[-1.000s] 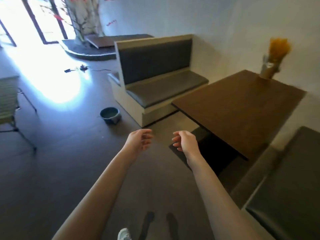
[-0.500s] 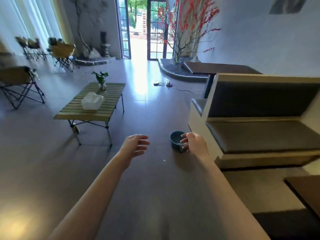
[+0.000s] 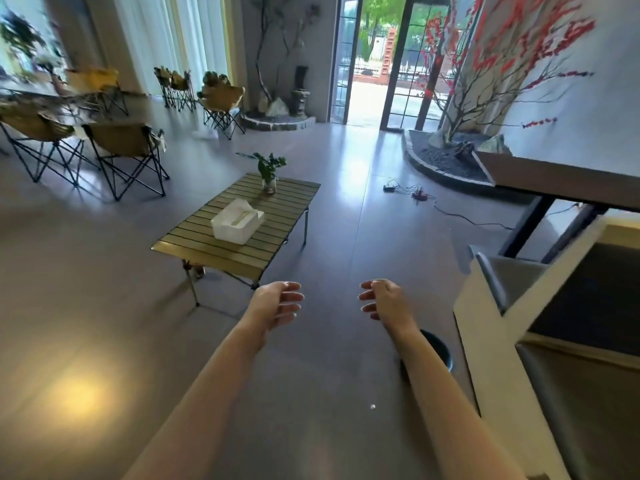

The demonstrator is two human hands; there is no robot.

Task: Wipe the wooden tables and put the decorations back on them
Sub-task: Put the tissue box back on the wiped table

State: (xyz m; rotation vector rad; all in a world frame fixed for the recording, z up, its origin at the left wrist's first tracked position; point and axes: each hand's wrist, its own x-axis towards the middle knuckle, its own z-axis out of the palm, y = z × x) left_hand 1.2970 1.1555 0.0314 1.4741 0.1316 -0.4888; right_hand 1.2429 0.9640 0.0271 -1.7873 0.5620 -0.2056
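Swinging further left now, the view has let the cushioned bench (image 3: 568, 306) slide to the right edge, and the slatted wooden tabletop (image 3: 194, 237), off to the left half a second ago, sits nearly straight ahead and much nearer. The blue bowl (image 3: 438, 348) on the floor, in front of the right hand a moment back, now peeks out from behind the right forearm, close to the bench base.

Both hands are out front, bare and carrying nothing: the left hand (image 3: 277, 303) hangs with fingers loosely curled, the right hand (image 3: 382, 299) the same, palms turned toward each other, well apart from the tabletop's near corner.

That tabletop is a low, yellowish-green folding one on thin metal legs. On it, a white tissue box (image 3: 237, 221) rests around the middle, and at the far end a small glass vase with a green sprig (image 3: 269, 174) stands upright. Beyond the tabletop, folding camp chairs (image 3: 121, 147) line the left, and a dark wooden table (image 3: 561, 181) juts in behind the bench.
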